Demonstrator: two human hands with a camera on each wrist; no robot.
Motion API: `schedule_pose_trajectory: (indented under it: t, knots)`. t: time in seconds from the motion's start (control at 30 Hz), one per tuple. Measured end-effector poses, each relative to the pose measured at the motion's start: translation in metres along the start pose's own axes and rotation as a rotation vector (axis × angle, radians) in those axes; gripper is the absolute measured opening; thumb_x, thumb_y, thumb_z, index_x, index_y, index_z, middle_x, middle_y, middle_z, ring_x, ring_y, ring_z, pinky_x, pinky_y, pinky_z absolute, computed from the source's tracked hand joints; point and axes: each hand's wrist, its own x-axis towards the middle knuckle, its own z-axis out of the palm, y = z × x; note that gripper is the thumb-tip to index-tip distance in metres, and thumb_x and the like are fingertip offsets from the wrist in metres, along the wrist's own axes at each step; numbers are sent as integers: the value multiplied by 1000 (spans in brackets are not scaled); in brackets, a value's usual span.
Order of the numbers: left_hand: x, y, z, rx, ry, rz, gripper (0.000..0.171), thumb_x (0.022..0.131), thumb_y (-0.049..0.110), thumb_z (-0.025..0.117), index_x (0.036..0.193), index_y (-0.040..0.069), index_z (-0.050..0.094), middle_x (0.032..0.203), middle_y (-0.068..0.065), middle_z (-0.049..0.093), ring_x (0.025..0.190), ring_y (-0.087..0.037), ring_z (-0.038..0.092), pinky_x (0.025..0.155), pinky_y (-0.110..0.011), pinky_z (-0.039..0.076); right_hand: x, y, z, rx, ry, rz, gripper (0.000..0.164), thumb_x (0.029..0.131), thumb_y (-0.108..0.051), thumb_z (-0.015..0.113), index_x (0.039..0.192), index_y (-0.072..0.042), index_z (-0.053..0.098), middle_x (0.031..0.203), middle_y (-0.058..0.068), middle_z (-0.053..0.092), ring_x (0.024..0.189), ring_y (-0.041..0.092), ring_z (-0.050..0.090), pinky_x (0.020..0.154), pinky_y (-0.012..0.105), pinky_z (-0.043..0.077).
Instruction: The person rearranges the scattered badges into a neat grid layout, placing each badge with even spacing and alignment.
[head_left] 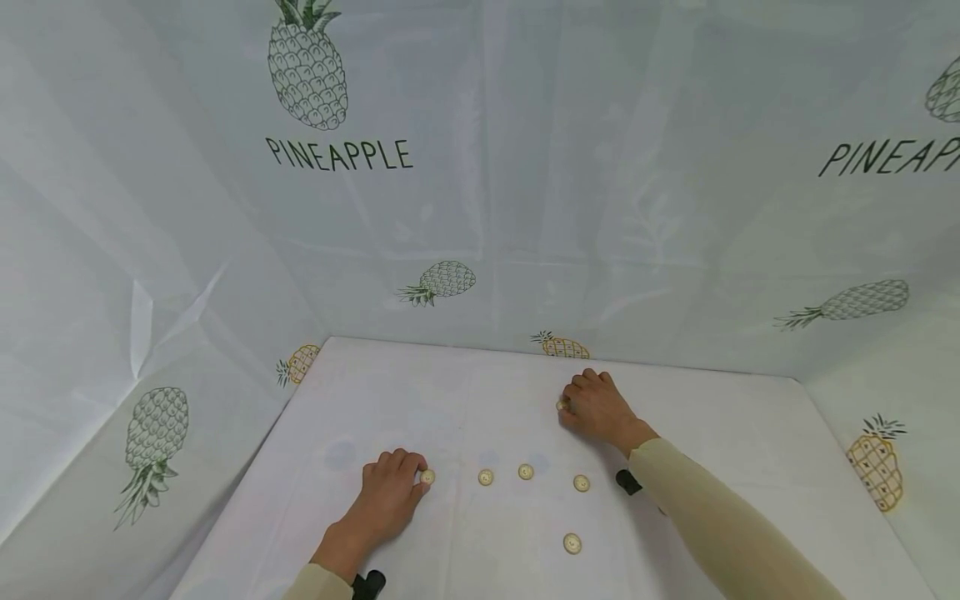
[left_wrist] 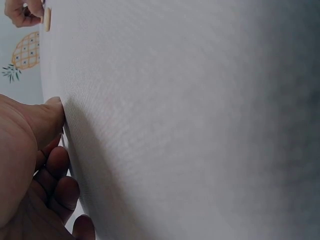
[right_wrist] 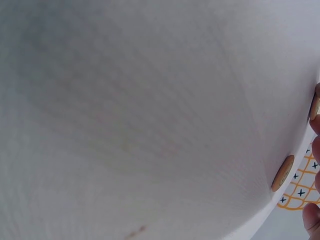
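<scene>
On the left of the white table, my left hand (head_left: 392, 492) pinches a round cream-coloured button (head_left: 427, 477) between thumb and forefinger, low at the cloth. Farther back and to the right, my right hand (head_left: 596, 408) holds another button (head_left: 562, 405), mostly covered by its fingers. The right wrist view has a button (right_wrist: 315, 105) between fingertips at its right edge. Curled fingers (left_wrist: 59, 192) and the thumb of my left hand fill the lower left of the left wrist view, where its button is hidden.
Between and in front of the hands lie loose buttons: one (head_left: 486, 477) nearest my left hand, then others (head_left: 526, 472), (head_left: 581, 483) and a nearer one (head_left: 572, 543). White pineapple-printed sheeting (head_left: 555, 208) surrounds the table (head_left: 495, 567). My right sleeve (head_left: 712, 508) crosses the table's right side.
</scene>
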Motion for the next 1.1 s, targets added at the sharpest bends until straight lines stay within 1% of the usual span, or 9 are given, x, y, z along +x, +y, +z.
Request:
schedule_pose_trajectory:
  t: [0.37, 0.63, 0.7, 0.87, 1.0, 1.1]
  knots:
    - [0, 2, -1, -8, -11, -11, 21, 98, 22, 77, 111, 17, 61, 107, 0, 58, 96, -19, 50, 86, -52, 43, -2, -1, -3, -1, -5, 6, 18, 92, -32, 75, 90, -15, 70, 93, 0, 65, 87, 22, 48, 82, 44, 40]
    - [-1, 3, 0, -7, -15, -16, 24, 97, 22, 77, 113, 16, 61, 107, 0, 58, 98, -20, 51, 86, -51, 42, -4, -3, -4, -28, -2, 9, 19, 91, -32, 75, 90, -14, 68, 95, 2, 66, 87, 23, 49, 82, 44, 41]
    - [-1, 3, 0, -6, -12, -10, 23, 97, 22, 77, 113, 16, 61, 107, 0, 57, 97, -20, 50, 86, -51, 42, -5, -3, -4, -42, -1, 9, 20, 91, -32, 74, 92, -13, 68, 95, 3, 66, 87, 24, 49, 82, 45, 41]
    - [-1, 2, 0, -1, -9, -5, 23, 98, 23, 76, 113, 16, 61, 107, 0, 58, 97, -20, 50, 86, -51, 42, -7, -3, -6, -73, -4, -4, 27, 94, -35, 72, 102, -9, 69, 97, 4, 63, 89, 25, 48, 84, 46, 41]
    - [-1, 0, 1, 0, -12, -15, 23, 98, 23, 76, 115, 17, 61, 109, 1, 58, 99, -19, 51, 87, -50, 42, -9, -1, -10, -73, 1, -15, 32, 96, -39, 72, 106, -9, 68, 100, 5, 62, 93, 26, 50, 87, 47, 42]
    - [0, -1, 1, -2, -15, -21, 23, 99, 23, 75, 115, 17, 61, 109, 1, 58, 100, -19, 51, 88, -51, 42, -14, 2, -16, -46, 12, 2, 32, 95, -37, 73, 108, -8, 69, 103, 5, 63, 95, 26, 52, 90, 49, 43]
